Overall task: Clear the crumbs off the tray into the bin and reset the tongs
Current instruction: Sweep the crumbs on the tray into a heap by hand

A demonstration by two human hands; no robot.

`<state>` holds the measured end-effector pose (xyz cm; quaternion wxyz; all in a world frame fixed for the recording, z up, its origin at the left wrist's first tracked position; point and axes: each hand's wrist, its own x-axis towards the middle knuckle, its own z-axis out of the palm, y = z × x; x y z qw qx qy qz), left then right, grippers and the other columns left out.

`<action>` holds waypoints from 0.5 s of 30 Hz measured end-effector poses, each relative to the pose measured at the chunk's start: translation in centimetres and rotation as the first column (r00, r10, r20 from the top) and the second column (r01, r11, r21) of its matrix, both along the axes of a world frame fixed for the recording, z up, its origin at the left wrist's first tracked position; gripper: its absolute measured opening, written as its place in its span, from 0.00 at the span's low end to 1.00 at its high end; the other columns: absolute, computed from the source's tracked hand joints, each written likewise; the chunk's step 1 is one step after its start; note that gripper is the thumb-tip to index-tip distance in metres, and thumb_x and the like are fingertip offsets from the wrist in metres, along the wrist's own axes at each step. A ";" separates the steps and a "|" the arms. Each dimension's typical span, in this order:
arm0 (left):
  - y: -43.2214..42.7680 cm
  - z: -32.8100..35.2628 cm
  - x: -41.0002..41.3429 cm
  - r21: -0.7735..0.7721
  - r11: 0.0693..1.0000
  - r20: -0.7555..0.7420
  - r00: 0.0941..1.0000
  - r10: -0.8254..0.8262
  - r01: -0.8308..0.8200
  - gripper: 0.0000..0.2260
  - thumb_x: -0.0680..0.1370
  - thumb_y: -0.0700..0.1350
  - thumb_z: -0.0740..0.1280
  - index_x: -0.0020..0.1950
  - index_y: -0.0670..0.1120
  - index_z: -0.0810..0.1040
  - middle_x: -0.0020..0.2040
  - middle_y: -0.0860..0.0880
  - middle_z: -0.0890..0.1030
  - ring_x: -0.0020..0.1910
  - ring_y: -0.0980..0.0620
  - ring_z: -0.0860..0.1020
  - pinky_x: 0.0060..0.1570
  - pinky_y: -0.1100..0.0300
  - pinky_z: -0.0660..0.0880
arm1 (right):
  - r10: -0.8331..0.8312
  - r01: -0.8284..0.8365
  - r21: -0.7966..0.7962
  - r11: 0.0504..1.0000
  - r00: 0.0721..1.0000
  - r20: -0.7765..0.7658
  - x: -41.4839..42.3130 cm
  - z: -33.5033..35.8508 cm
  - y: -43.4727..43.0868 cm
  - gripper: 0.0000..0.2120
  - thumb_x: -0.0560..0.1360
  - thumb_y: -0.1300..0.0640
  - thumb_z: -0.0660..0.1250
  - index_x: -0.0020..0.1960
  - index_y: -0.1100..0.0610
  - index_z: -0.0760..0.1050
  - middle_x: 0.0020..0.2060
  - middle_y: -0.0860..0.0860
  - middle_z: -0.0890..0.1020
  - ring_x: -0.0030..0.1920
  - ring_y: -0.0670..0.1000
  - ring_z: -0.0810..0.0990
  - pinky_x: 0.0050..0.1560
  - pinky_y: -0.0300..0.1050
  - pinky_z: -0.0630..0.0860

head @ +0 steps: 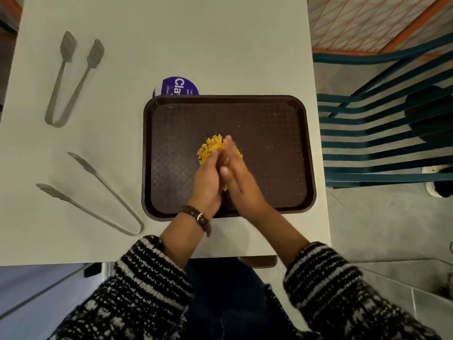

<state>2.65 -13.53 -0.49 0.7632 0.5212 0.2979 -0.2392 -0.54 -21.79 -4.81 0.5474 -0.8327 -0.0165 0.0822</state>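
L hand (pixel 207 185), R hand (pixel 241 176) press yellow crumb pile (pixel 210 148).

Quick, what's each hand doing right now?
Left hand: open, fingers straight, cupping the crumbs.
Right hand: open, pressing the same pile from the other side.

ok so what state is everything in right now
tray, flat on the table, specks scattered on it
crumbs, heaped mid-tray
left hand, open, cupping the heap
right hand, open, cupping the heap
flat-tipped tongs, sprung open, lying on the table
scalloped tongs, sprung open, lying on the table
purple sticker, partly hidden by the tray's far edge
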 end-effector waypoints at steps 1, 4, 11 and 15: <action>-0.6 0.7 0.5 -0.092 0.994 -0.055 0.997 0.062 -0.067 0.15 0.82 0.49 0.56 0.63 0.43 0.75 0.62 0.45 0.77 0.62 0.48 0.75 0.66 0.53 0.69 | 0.010 -0.010 0.043 0.999 1.000 -0.011 0.2 0.4 0.7 0.24 0.82 0.51 0.48 0.75 0.54 0.49 0.75 0.48 0.52 0.76 0.46 0.49 0.76 0.52 0.47; -0.7 2.0 1.7 -0.189 0.979 0.055 0.994 0.091 -0.079 0.17 0.82 0.51 0.55 0.64 0.44 0.73 0.63 0.48 0.76 0.64 0.51 0.73 0.65 0.55 0.70 | -0.081 0.086 0.032 0.996 0.988 -0.133 1.4 1.1 0.4 0.22 0.83 0.54 0.45 0.76 0.55 0.50 0.76 0.49 0.53 0.76 0.46 0.49 0.76 0.47 0.43; -1.8 -0.1 0.4 0.283 0.913 0.223 0.905 -0.361 0.294 0.18 0.83 0.47 0.51 0.74 0.48 0.62 0.74 0.49 0.64 0.72 0.52 0.63 0.72 0.56 0.59 | -0.293 0.527 0.464 0.712 0.824 -0.486 4.5 5.1 0.3 0.42 0.68 0.28 0.50 0.73 0.54 0.61 0.69 0.51 0.70 0.68 0.51 0.70 0.56 0.39 0.68; -0.3 0.0 0.6 0.140 0.990 0.088 0.995 -0.036 0.023 0.19 0.82 0.51 0.55 0.70 0.46 0.69 0.70 0.47 0.71 0.65 0.54 0.73 0.64 0.55 0.70 | -0.195 0.282 0.330 0.901 0.942 -0.272 4.3 5.5 0.5 0.30 0.74 0.34 0.45 0.72 0.45 0.62 0.68 0.35 0.66 0.71 0.37 0.59 0.72 0.36 0.53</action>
